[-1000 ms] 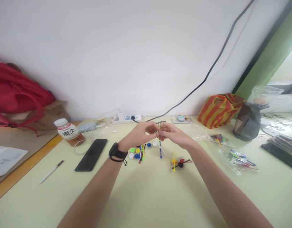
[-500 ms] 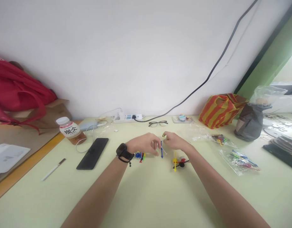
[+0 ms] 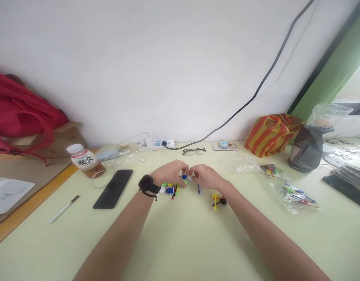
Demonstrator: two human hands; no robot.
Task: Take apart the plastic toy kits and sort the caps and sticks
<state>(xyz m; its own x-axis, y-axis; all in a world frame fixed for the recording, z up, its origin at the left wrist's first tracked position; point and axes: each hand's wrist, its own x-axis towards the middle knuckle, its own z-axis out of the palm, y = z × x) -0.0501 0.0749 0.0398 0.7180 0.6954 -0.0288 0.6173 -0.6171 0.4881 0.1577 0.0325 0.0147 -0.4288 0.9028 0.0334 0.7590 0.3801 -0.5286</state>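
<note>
My left hand [image 3: 171,173], with a black watch on its wrist, and my right hand [image 3: 204,176] meet low over the pale green table [image 3: 180,242]. Both are curled, fingertips pinched close together. Between the fingertips sit a blue disc [image 3: 184,177] and a small white piece [image 3: 190,178]; which hand holds which I cannot tell. Under the left hand lies a cluster of coloured discs and sticks [image 3: 169,190]. A blue stick [image 3: 198,190] pokes out below the right hand. A yellow, red and black stick assembly [image 3: 218,200] lies right of it.
A black phone [image 3: 113,188], a white pen [image 3: 63,209] and a bottle [image 3: 84,161] lie to the left. Glasses [image 3: 193,151] and a power strip [image 3: 156,144] sit by the wall. Clear bags of parts [image 3: 294,195], a striped bag [image 3: 270,134] and a grey bag [image 3: 308,150] lie right.
Both hands came down from mid-air, where they held a green stick, to the table by the discs. Their fingertips now meet at a blue disc and a white piece.
</note>
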